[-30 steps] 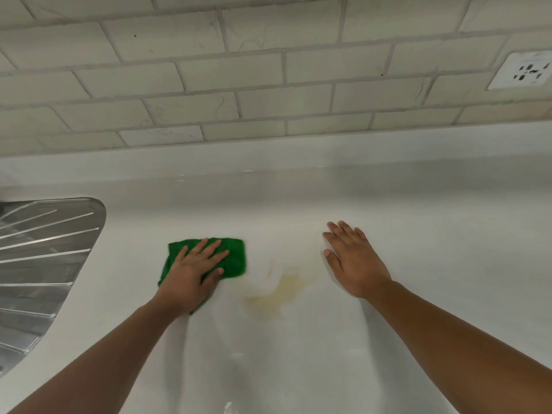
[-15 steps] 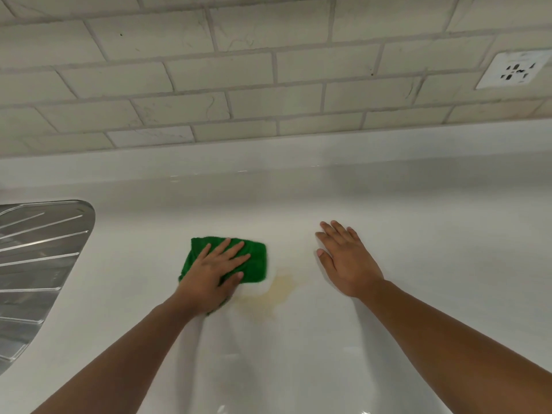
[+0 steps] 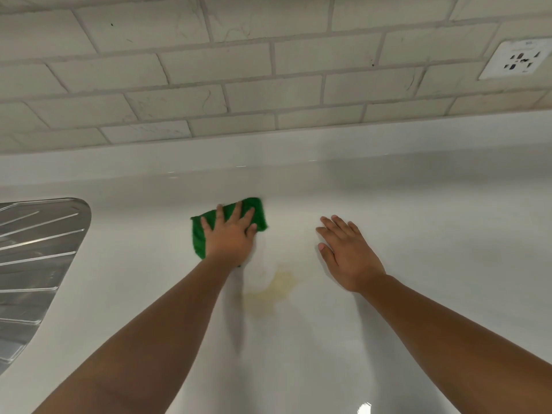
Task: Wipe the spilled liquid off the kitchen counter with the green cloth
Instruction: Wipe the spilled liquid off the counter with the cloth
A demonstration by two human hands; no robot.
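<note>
A folded green cloth (image 3: 203, 234) lies flat on the white kitchen counter (image 3: 433, 279). My left hand (image 3: 230, 237) presses down on it with fingers spread, covering most of the cloth. A yellowish spill (image 3: 273, 289) stains the counter just below and to the right of the cloth, apart from it. My right hand (image 3: 348, 253) rests palm down on the bare counter to the right of the spill, fingers apart, holding nothing.
A ribbed steel sink drainboard (image 3: 35, 264) sits at the left edge. A tiled wall (image 3: 239, 70) rises behind the counter, with a white socket (image 3: 519, 59) at the upper right.
My left hand has slid the cloth to the right and then farther back toward the wall. The spill looks smaller and fainter. My right hand has stayed flat.
</note>
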